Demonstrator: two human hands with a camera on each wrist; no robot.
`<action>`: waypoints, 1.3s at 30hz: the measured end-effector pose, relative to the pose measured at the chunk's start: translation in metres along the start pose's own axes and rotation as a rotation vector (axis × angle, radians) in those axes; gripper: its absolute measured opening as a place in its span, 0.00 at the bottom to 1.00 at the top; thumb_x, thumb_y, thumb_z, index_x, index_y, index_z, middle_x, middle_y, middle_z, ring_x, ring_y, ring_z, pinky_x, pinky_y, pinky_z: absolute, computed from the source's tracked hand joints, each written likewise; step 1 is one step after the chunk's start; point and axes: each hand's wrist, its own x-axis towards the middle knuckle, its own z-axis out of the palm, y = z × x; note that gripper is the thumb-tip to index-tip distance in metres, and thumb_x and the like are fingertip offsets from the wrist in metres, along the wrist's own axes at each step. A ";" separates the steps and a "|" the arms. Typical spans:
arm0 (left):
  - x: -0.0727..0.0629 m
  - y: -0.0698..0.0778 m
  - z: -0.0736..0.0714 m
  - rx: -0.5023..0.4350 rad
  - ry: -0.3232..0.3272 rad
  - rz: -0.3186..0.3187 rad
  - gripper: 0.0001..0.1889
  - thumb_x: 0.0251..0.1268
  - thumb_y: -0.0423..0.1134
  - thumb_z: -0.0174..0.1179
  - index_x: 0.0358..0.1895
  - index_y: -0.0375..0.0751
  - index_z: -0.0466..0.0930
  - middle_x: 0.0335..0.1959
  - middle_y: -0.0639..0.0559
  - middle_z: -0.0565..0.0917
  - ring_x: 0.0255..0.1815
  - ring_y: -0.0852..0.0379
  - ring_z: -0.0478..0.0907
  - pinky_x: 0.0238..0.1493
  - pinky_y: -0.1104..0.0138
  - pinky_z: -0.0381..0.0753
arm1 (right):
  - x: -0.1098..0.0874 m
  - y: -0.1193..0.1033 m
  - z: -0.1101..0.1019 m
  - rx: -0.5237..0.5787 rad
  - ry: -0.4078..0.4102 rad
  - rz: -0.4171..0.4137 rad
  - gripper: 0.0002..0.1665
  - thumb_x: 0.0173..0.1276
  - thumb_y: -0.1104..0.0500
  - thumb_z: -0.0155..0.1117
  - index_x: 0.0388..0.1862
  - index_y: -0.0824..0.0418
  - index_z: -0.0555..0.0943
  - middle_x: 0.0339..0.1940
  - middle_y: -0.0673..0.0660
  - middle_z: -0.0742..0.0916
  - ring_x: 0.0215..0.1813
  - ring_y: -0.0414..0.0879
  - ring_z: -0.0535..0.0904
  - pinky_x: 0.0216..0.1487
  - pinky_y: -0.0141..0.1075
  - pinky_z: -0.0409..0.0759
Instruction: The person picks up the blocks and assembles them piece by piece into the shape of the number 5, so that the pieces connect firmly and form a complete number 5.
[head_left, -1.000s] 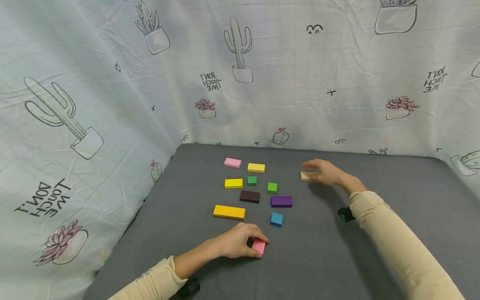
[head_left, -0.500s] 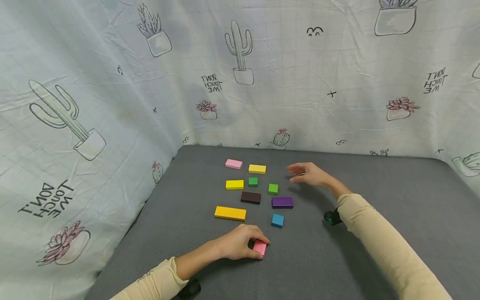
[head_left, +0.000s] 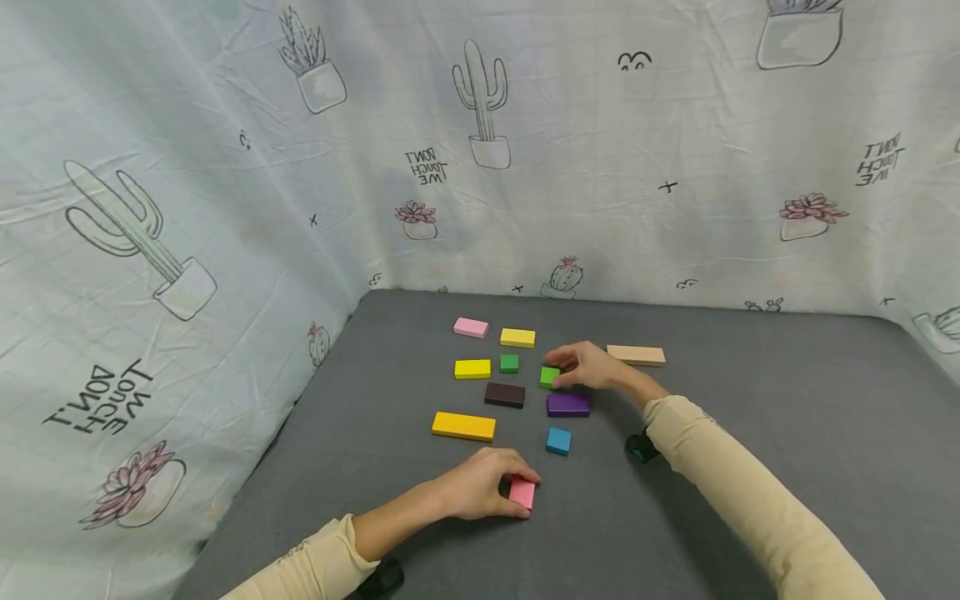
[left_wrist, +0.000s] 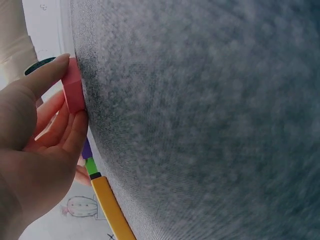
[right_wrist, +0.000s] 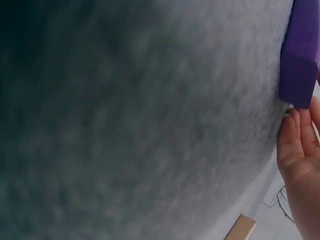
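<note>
My left hand [head_left: 483,485] pinches a pink block [head_left: 521,492] between thumb and fingers, low on the grey cloth. The left wrist view shows that same pink block [left_wrist: 74,87] upright between thumb and fingertips. My right hand [head_left: 588,367] reaches around a light green block [head_left: 549,377]; the thumb overlaps its near right corner and the fingers spread beyond its far side. Just in front of that hand lies a purple block [head_left: 567,406]. From the right wrist, this purple block [right_wrist: 300,55] hides part of the fingers.
Left of the right hand lie a dark green block [head_left: 509,363], a dark brown block [head_left: 505,395], yellow blocks [head_left: 472,369] and a light pink block [head_left: 471,327]. An orange-yellow bar [head_left: 463,426] and a blue block [head_left: 558,441] sit nearer. A tan bar [head_left: 636,356] lies behind the right wrist.
My right hand has left the tan bar, moving left and nearer to the light green block. My left hand stays put, holding the pink block.
</note>
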 end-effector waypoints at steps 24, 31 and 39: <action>0.000 0.000 0.000 -0.003 0.017 -0.023 0.17 0.56 0.41 0.70 0.50 0.43 0.84 0.41 0.61 0.80 0.39 0.69 0.72 0.42 0.76 0.72 | 0.000 -0.009 0.008 -0.082 0.035 0.012 0.22 0.60 0.68 0.68 0.55 0.72 0.78 0.51 0.65 0.82 0.53 0.58 0.77 0.50 0.45 0.77; -0.001 -0.003 0.003 -0.008 0.036 -0.001 0.17 0.56 0.41 0.70 0.49 0.43 0.84 0.41 0.61 0.81 0.39 0.68 0.72 0.41 0.76 0.73 | -0.010 -0.006 -0.009 -0.079 0.089 0.077 0.24 0.61 0.69 0.67 0.57 0.71 0.76 0.54 0.66 0.80 0.54 0.60 0.76 0.51 0.47 0.76; -0.001 -0.006 0.003 -0.018 0.041 0.019 0.17 0.56 0.40 0.70 0.49 0.42 0.84 0.41 0.60 0.81 0.39 0.68 0.72 0.41 0.76 0.73 | -0.030 0.003 -0.042 -0.077 0.133 0.112 0.25 0.64 0.70 0.63 0.60 0.74 0.73 0.54 0.69 0.79 0.54 0.61 0.75 0.50 0.47 0.76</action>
